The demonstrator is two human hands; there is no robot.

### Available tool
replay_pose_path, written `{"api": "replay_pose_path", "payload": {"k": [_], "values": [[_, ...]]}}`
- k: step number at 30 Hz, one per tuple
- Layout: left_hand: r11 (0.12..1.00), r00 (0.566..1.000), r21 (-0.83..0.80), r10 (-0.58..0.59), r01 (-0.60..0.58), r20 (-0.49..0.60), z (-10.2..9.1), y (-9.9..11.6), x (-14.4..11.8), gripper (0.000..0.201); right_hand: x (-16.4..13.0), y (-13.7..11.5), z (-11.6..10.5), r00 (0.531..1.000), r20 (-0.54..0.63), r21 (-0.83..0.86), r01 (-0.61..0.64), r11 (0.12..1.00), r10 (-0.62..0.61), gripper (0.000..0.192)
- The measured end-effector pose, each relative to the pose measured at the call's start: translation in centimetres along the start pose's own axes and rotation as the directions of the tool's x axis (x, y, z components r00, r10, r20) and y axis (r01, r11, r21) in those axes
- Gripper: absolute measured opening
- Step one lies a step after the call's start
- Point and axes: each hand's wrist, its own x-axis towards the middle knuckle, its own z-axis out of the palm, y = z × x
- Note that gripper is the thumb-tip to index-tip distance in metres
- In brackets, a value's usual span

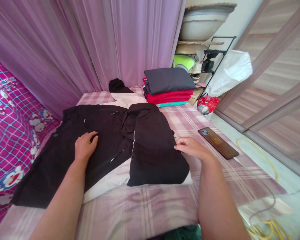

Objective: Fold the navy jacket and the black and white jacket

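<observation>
A black and white jacket (107, 130) lies spread over the checked bedspread, with zipped pockets showing on its black body. Part of it, a black section with thin white piping (157, 150), is folded over toward the middle. On the black body rests my left hand (86, 145), its fingers lying flat and slightly apart, holding nothing. My right hand (190, 146) is at the right edge of the folded section, fingers closed together on the fabric there. Its fingertips are partly hidden. One black-cuffed sleeve (118, 86) reaches out toward the curtain.
Behind the jacket stands a stack of folded clothes (170, 81), dark grey on top. A phone (218, 143) with a cable lies on the right of the bedspread (150, 203). Purple curtains (132, 40) hang behind. A rack (215, 66) holds basins and shoes beyond the bed.
</observation>
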Motion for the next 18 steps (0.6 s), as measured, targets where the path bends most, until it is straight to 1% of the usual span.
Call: {"api": "replay_pose_path", "payload": {"k": [1, 2, 3, 4, 5, 6, 8, 9, 10, 12, 13, 16, 18], "values": [[1.000, 1.000, 0.001, -0.002, 0.002, 0.001, 0.0, 0.0, 0.0, 0.042, -0.2, 0.4, -0.4, 0.998, 0.062, 0.008, -0.010, 1.000, 0.010, 0.029], [1.000, 1.000, 0.001, -0.005, 0.005, 0.002, 0.0, 0.0, 0.0, 0.042, -0.3, 0.6, -0.7, 0.996, 0.092, 0.016, -0.018, 1.000, 0.017, 0.033], [1.000, 1.000, 0.001, -0.007, 0.007, 0.003, -0.1, 0.0, 0.0, 0.042, -0.3, 0.8, -0.8, 0.996, 0.081, 0.025, -0.025, 0.999, 0.023, 0.037], [1.000, 1.000, -0.001, -0.008, 0.008, 0.001, 0.0, 0.0, 0.0, 0.042, -0.1, 0.8, -0.6, 0.999, 0.025, 0.032, -0.028, 0.999, 0.028, 0.040], [1.000, 1.000, -0.002, -0.006, 0.006, -0.001, 0.0, 0.0, -0.1, 0.042, 0.2, 0.8, -0.4, 0.997, -0.065, 0.038, -0.028, 0.999, 0.030, 0.042], [1.000, 1.000, -0.004, -0.003, 0.003, -0.006, 0.0, 0.0, -0.1, 0.041, 0.5, 0.8, 0.0, 0.985, -0.171, 0.041, -0.027, 0.999, 0.033, 0.043], [1.000, 1.000, -0.005, 0.003, -0.003, -0.014, 0.2, -0.1, -0.1, 0.041, 1.4, 0.7, 1.0, 0.931, -0.361, 0.036, -0.036, 0.999, 0.046, 0.041], [1.000, 1.000, -0.006, 0.006, -0.006, -0.015, 0.2, -0.1, -0.1, 0.041, 1.9, 0.7, 1.5, 0.903, -0.427, 0.033, -0.048, 0.998, 0.057, 0.040], [1.000, 1.000, -0.008, 0.008, -0.008, -0.014, 0.3, -0.2, -0.1, 0.041, 2.3, 0.8, 2.0, 0.881, -0.468, 0.036, -0.063, 0.997, 0.072, 0.040], [1.000, 1.000, -0.012, 0.008, -0.008, -0.014, 0.3, -0.1, -0.1, 0.041, 2.9, 1.1, 2.7, 0.862, -0.496, 0.057, -0.091, 0.994, 0.107, 0.041], [1.000, 1.000, -0.013, 0.006, -0.006, -0.015, 0.3, -0.1, -0.1, 0.041, 3.1, 1.3, 3.0, 0.863, -0.492, 0.067, -0.094, 0.993, 0.115, 0.041], [1.000, 1.000, -0.007, -0.002, 0.002, -0.009, 0.2, 0.1, -0.2, 0.041, 3.3, 2.1, 3.4, 0.894, -0.439, 0.075, -0.061, 0.995, 0.087, 0.039], [1.000, 1.000, 0.005, -0.007, 0.007, 0.000, 0.0, 0.3, -0.3, 0.042, 3.4, 2.6, 3.5, 0.895, -0.441, 0.067, -0.036, 0.997, 0.062, 0.039]]}}
